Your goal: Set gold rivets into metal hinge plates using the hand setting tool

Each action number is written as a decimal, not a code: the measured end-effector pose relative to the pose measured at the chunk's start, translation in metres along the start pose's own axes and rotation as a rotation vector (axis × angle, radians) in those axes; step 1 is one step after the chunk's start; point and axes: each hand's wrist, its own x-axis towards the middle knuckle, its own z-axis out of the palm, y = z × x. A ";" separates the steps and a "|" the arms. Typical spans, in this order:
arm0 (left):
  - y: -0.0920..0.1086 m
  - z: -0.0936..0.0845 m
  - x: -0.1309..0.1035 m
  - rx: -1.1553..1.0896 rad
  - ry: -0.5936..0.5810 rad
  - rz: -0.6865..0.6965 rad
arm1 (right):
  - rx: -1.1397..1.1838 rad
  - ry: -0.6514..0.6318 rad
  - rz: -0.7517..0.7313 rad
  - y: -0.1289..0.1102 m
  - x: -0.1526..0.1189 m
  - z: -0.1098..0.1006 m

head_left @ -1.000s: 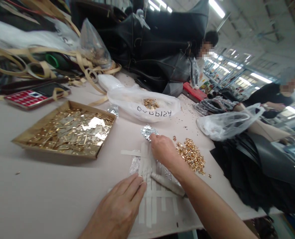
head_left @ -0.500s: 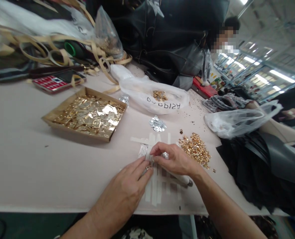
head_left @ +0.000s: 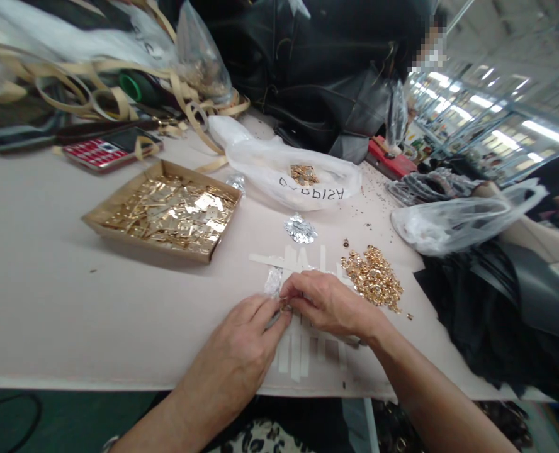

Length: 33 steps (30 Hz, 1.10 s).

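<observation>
My left hand [head_left: 244,336] and my right hand [head_left: 329,302] meet fingertip to fingertip over pale tape strips [head_left: 296,358] stuck on the table. Both are closed around something small between them, too small and covered to name. A bit of crinkled clear plastic [head_left: 273,281] lies just beyond the fingers. Beyond that is a small pile of silver discs [head_left: 300,229]. Small gold fittings [head_left: 374,277] are heaped to the right of my right hand. On the left, a cardboard tray [head_left: 204,257] holds many flat gold pieces.
A white plastic bag [head_left: 260,170] with gold pieces lies behind the discs. A red calculator [head_left: 97,153] and beige straps [head_left: 180,94] are at the back left. Black material [head_left: 478,314] and a clear bag [head_left: 449,223] occupy the right side. A person is partly visible at the back right.
My fingertips have drawn closer together, and my left fingers have curled more. The camera view has shifted slightly.
</observation>
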 end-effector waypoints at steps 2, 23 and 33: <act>0.000 -0.001 0.000 0.004 0.012 0.018 | -0.006 -0.006 0.002 0.000 0.001 0.000; 0.000 -0.005 0.001 -0.015 0.003 0.027 | -0.307 0.038 0.050 -0.019 -0.005 0.009; 0.001 -0.005 0.001 0.048 0.063 0.053 | -0.142 0.269 0.392 0.007 -0.075 0.021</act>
